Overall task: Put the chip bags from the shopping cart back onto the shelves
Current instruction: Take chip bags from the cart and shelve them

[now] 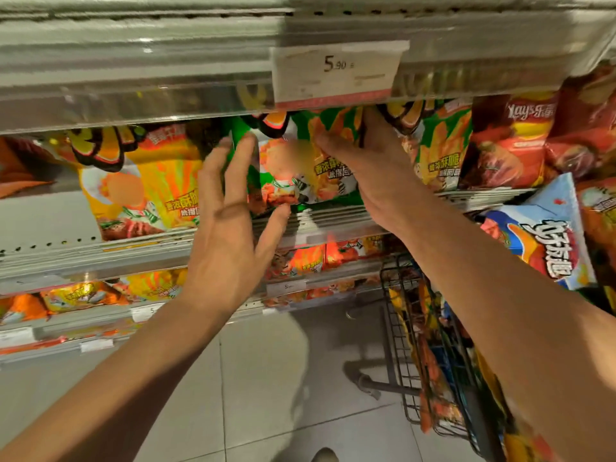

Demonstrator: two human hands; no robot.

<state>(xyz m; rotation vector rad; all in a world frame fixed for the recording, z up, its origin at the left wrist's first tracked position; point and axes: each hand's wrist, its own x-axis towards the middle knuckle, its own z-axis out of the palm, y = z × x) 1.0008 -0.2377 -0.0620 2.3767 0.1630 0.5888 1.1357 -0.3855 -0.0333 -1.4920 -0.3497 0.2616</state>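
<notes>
A green bag (pixel 293 175) stands on a shelf (pixel 333 225), right under the price tag (pixel 336 73) that reads 5.90. Both hands are on this bag. The left hand (pixel 230 228) lies flat on the bag's left side, its fingers straight and spread apart, with the thumb under the bag's bottom edge. The right hand (pixel 370 168) grips the bag's top right part, with the thumb on the front and the fingers curled round behind.

Just left of the green bag stands a yellow bag (pixel 143 181) on the same shelf. Just right of the green bag stands a second green bag (pixel 440 145), partly behind the right hand. Next to that one, farther right, is a red bag (pixel 510 141). Below the red bag, a blue bag (pixel 546 235) sticks out at a tilt.

Below the green bag, lower shelves hold more orange and yellow bags (pixel 83 295).

The cart (pixel 413 328) is below the green bag and to the right, on the tiled floor (pixel 266 378). It is a black wire cart with more bags (pixel 430 361) inside. The right arm crosses in front of it.
</notes>
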